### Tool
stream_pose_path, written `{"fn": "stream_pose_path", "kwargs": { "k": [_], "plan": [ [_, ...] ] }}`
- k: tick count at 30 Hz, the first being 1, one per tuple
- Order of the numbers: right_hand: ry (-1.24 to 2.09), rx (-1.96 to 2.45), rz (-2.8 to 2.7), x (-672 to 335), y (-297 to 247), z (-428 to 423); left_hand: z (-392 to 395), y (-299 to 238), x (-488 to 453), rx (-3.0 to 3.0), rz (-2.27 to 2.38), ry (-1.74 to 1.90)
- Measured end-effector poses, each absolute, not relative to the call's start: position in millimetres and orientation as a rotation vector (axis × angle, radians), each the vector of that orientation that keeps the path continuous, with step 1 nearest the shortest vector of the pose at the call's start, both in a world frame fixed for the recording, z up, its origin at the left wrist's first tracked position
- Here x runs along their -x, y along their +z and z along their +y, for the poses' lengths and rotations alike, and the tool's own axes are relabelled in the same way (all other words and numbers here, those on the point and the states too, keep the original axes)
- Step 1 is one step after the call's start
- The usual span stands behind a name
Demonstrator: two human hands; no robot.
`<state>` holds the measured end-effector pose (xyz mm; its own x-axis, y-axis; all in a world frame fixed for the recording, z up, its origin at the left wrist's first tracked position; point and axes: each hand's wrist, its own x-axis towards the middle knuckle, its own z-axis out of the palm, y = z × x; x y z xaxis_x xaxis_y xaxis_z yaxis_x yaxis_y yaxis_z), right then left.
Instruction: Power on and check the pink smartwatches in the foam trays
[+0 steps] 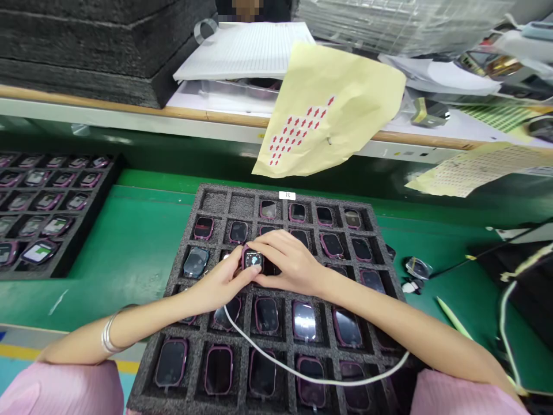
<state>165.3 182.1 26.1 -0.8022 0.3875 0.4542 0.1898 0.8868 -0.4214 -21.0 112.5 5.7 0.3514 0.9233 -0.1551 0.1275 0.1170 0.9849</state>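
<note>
Between my two hands is a smartwatch body (253, 260) with a purple frame and a lit dial. My left hand (222, 279) grips its left side, the thumb lying over the lower part of the screen. From the right, my right hand (294, 262) closes its fingers on the top and right edges. Both hands are above a dark foam tray (207, 193) whose compartments hold several similar watch bodies with dark screens. A white cable (298, 374) curves from beneath my left hand across the tray to under my right forearm.
Another foam tray (60, 268) of watches lies at left on the green bench (129, 230). Along the back runs a shelf (207, 115) with black foam blocks (86, 52) and a hanging yellow sheet (332, 115). A green pen-like stick (453, 317) and small parts (417, 268) lie at right.
</note>
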Motion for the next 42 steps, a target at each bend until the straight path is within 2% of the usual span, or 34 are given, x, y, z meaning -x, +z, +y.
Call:
{"fn": "stream_pose_path", "kwargs": {
  "k": [5,9,17,25,30,35,38,42],
  "plan": [
    [0.575,0.597,-2.284,-146,36,229,113,2,22,-1.16,0.999,0.726],
    [0.258,0.808,-2.587,-121,25,259,109,5,21,-1.13,0.99,0.702],
    [-0.023,1.075,-2.859,-161,36,249,102,6,16,-1.08,1.018,0.722],
    [0.124,1.12,-2.805,-171,25,265,116,21,7,-1.086,1.035,0.603],
    [0.213,1.01,-2.671,-176,41,256,127,28,9,-1.0,0.971,0.626],
    [0.69,0.637,-2.532,-184,56,214,129,26,18,-0.891,0.875,0.681],
    [0.684,0.585,-2.639,-181,50,192,128,22,18,-0.9,0.864,0.696],
    [0.494,0.575,-2.719,-173,41,178,122,19,14,-0.996,1.003,0.729]
  ]
}}
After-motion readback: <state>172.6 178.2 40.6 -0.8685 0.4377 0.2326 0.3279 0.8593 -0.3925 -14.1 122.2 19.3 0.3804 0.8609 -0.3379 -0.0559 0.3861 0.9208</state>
